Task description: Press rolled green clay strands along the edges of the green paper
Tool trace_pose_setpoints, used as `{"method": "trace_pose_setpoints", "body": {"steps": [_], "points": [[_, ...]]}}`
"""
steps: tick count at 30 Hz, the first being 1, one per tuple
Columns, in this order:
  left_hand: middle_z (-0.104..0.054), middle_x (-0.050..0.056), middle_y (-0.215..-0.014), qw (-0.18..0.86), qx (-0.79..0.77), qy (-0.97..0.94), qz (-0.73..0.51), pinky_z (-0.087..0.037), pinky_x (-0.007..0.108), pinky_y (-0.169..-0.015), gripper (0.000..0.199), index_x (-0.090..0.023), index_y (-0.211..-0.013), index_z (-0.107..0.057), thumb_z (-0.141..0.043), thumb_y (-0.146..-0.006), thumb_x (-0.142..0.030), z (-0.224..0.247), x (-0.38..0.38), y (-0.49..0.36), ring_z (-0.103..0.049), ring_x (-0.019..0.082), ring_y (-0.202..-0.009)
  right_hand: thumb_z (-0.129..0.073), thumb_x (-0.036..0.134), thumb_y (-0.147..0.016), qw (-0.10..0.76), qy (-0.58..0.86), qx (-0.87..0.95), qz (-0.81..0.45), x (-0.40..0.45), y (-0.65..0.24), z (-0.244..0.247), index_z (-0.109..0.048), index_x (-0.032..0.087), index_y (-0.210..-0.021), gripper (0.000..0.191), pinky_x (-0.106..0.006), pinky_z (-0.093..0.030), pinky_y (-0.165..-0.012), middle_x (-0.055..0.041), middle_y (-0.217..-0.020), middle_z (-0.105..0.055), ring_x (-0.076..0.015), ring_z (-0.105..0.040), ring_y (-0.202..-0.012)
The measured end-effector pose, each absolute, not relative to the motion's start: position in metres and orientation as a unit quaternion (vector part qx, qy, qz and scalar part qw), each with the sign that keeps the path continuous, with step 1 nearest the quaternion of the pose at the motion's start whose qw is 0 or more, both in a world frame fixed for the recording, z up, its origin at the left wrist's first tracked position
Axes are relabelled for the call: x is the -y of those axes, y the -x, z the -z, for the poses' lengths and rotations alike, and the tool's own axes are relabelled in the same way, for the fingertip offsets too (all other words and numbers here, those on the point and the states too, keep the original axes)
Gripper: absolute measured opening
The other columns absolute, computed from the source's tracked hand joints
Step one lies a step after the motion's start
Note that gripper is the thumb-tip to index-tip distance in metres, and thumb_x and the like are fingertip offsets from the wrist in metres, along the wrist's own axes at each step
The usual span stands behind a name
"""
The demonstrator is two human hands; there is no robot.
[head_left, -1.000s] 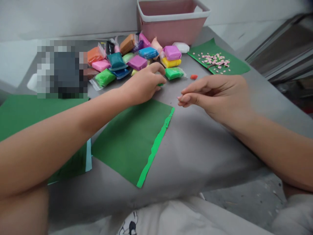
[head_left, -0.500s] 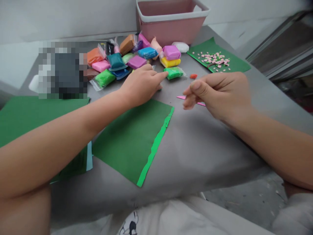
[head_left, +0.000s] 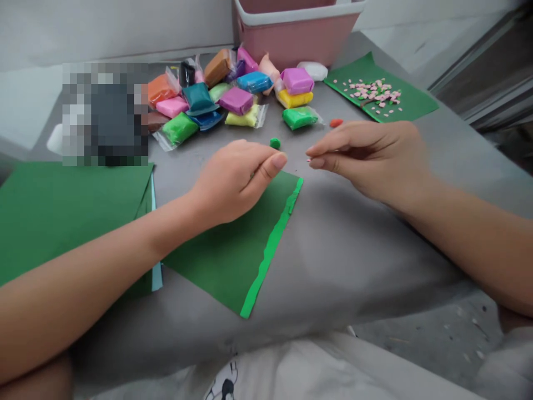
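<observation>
My left hand (head_left: 239,180) is closed above the top of a green sheet (head_left: 220,272), thumb against the curled fingers; what it holds, if anything, is hidden. A bright green clay strip (head_left: 266,253) runs along the sheet's right edge. Just beyond my left fingertips a small green clay lump (head_left: 275,143) rests on the table. My right hand (head_left: 370,155) is pinched shut on a slim pink clay tool (head_left: 308,160); only a bit of its pink tip shows at the fingertips. Behind that hand lies a small orange-red clay piece (head_left: 336,122).
Several wrapped clay packs (head_left: 236,101) are heaped at the back, a bright green pack (head_left: 300,118) nearest my hands. A pink basket (head_left: 291,41) stands behind. Another green sheet (head_left: 416,104) bears a pink blossom tree. More green sheets (head_left: 62,216) lie at left.
My left hand has drawn back toward me from the green lump, uncovering it, and turned thumb-up. The pink tool lay on the table under my right hand; now my right fingers pinch it.
</observation>
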State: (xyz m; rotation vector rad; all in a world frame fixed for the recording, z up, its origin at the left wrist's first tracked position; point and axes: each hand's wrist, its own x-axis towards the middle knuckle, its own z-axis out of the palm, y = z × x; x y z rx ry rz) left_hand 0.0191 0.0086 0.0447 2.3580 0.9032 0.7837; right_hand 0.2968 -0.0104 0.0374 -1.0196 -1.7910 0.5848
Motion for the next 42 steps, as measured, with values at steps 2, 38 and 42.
{"method": "trace_pose_setpoints", "body": {"steps": [2,38,42], "points": [[-0.083,0.007,-0.094,0.167,-0.301,-0.888,-0.305,-0.055,0.042,-0.096,0.067,-0.023,-0.102,-0.081,-0.033,-0.126,-0.062,-0.039,-0.004,-0.017,-0.074,0.024,-0.092,-0.097,0.039,-0.097,0.468,0.421,0.734,-0.255,0.012,-0.294,-0.038,-0.096,0.039,-0.103,0.005,-0.046,-0.076,-0.096,0.0009,-0.105,-0.092,-0.0266,-0.087,-0.102],[-0.082,0.005,-0.091,0.116,-0.310,-0.879,-0.342,-0.057,0.038,-0.091,0.063,-0.022,-0.103,-0.080,-0.031,-0.128,-0.052,-0.023,-0.011,-0.014,-0.079,0.023,-0.092,-0.098,0.058,-0.093,0.459,0.449,0.720,-0.264,0.013,-0.291,-0.040,-0.084,0.032,-0.068,0.039,-0.045,-0.067,-0.089,0.0007,-0.074,-0.081,-0.0212,-0.074,-0.074],[-0.082,0.005,-0.092,0.117,-0.314,-0.880,-0.338,-0.057,0.038,-0.092,0.063,-0.022,-0.103,-0.080,-0.031,-0.128,-0.053,-0.023,-0.012,-0.014,-0.079,0.023,-0.093,-0.103,0.055,-0.085,0.480,0.443,0.703,-0.280,0.014,-0.289,-0.041,-0.090,0.035,-0.077,0.025,-0.046,-0.068,-0.093,0.0015,-0.086,-0.086,-0.0241,-0.080,-0.086]]}}
